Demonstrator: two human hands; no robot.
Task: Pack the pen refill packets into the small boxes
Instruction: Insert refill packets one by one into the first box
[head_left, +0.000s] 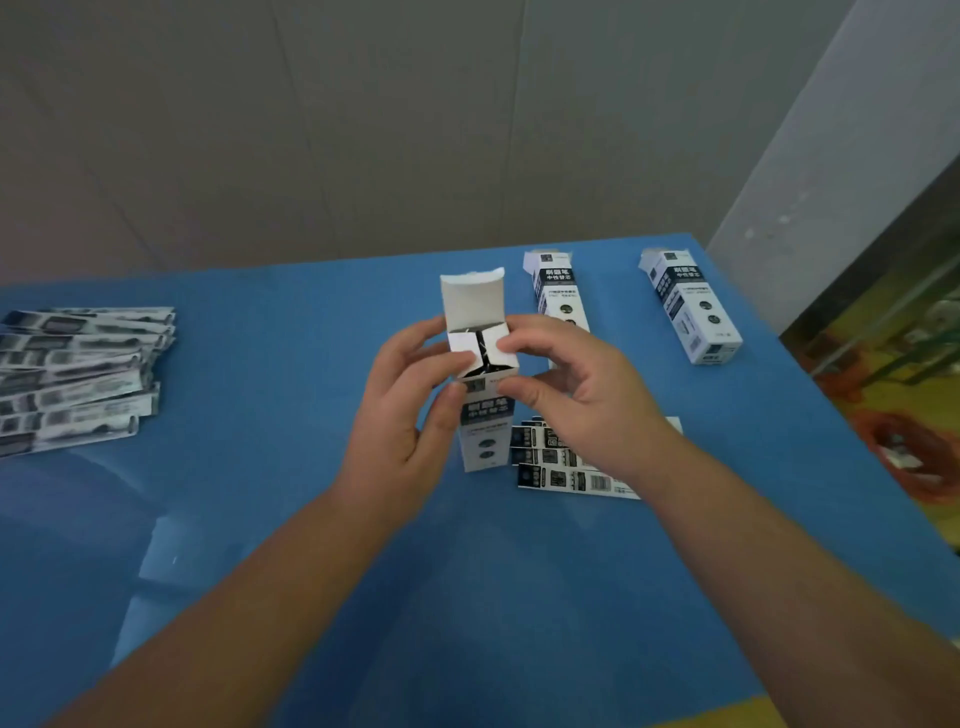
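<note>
A tall white and black small box (485, 415) stands upright at the table's middle, its top lid flap raised and its two side flaps folded inward. My left hand (402, 415) grips the box's left side, thumb on its front. My right hand (571, 384) pinches the top right corner, a fingertip pressing the right side flap. A pile of pen refill packets (78, 374) lies at the far left. Several flat packets or box blanks (561, 467) lie under my right wrist.
Two more boxes lie on the blue table (311, 519): one box (558, 291) behind my right hand, another box (685, 306) near the right edge. A grey wall stands behind. Past the table's right edge the floor shows orange objects (904, 452).
</note>
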